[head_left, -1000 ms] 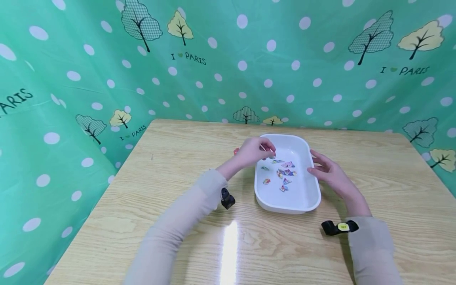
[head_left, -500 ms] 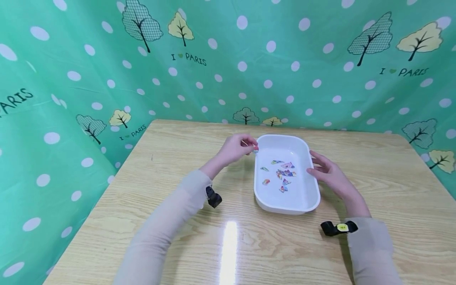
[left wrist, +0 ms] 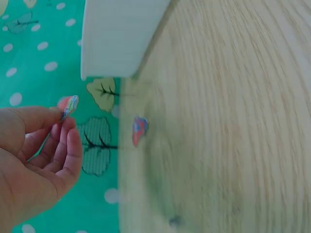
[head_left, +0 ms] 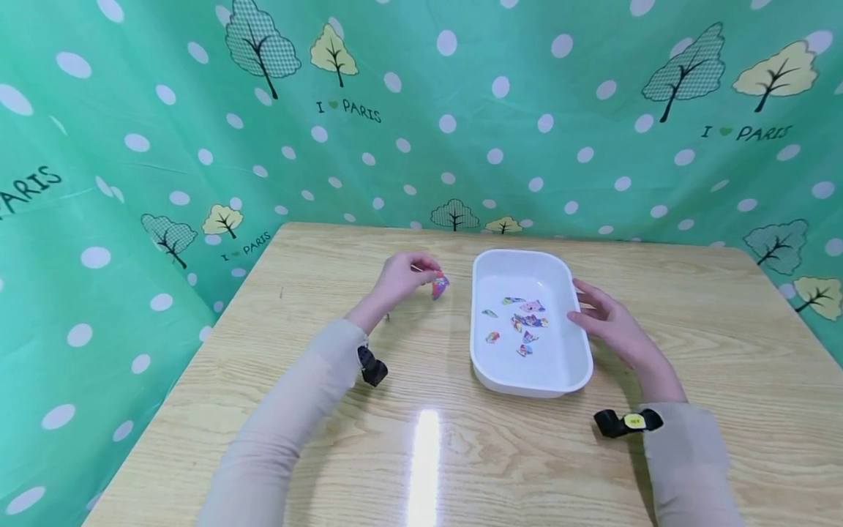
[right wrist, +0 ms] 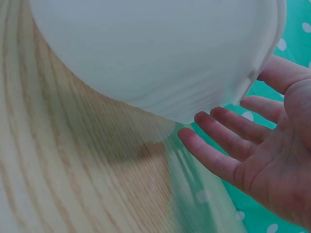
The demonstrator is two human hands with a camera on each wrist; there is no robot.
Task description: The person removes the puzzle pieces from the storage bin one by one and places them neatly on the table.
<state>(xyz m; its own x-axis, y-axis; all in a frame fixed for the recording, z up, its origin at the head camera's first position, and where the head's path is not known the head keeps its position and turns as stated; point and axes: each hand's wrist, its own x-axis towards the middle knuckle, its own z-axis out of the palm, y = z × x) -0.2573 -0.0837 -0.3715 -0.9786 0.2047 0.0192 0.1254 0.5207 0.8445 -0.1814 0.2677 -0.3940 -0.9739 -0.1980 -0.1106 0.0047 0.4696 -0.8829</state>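
Between thumb and fingertips my left hand (head_left: 399, 279) pinches a small colourful piece (left wrist: 69, 105), held above the table left of the white tray. Another red and blue piece (left wrist: 140, 129) lies on the table just past those fingertips. Several small printed pieces (head_left: 532, 320) are spread over the floor of the white tray (head_left: 556, 366). At the tray's right side, my right hand (head_left: 612, 322) has its thumb at the rim and its fingers spread along the outer wall. The right wrist view shows this hand (right wrist: 272, 145) with loosely extended fingers by the wall.
The wooden table (head_left: 500, 454) reaches back to a green dotted curtain (head_left: 395, 168). A tiny dark object (head_left: 388, 317) lies on the table near my left wrist. Black straps with small devices are on both wrists.
My left hand has moved left, out from over the tray and across its left rim, with a piece in its fingertips. The tray and my right hand have stayed nearly still.
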